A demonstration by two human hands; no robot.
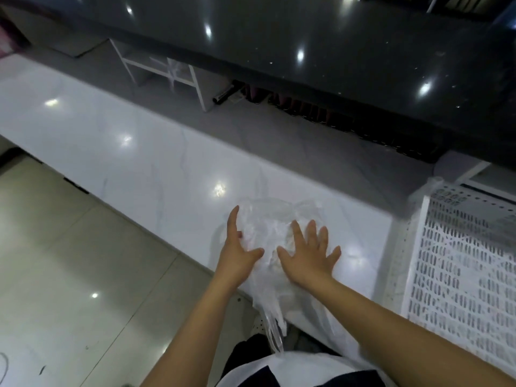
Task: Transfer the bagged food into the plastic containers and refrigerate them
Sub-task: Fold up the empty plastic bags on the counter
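One thin, clear, crumpled plastic bag (268,236) lies on the white, faintly veined marble-look tabletop (134,152), close to its near edge, and part of the film hangs over that edge toward the person's lap. Something pale shows through the film, too blurred to name. Two bare hands are on the bag. The left hand (237,252) rests against the bag's left side, fingers extended and thumb pointing inward across the film; its grip is spread, not closed on anything. The right hand (310,255) lies flat on top of the bag with all five fingers fanned apart, palm down, grip likewise spread. Just to the right of the tabletop stands one white perforated plastic crate (458,261), with a wisp of clear film at its far corner. Beyond the tabletop runs one glossy black counter (335,51). Beige floor tiles (69,261) lie to the left.
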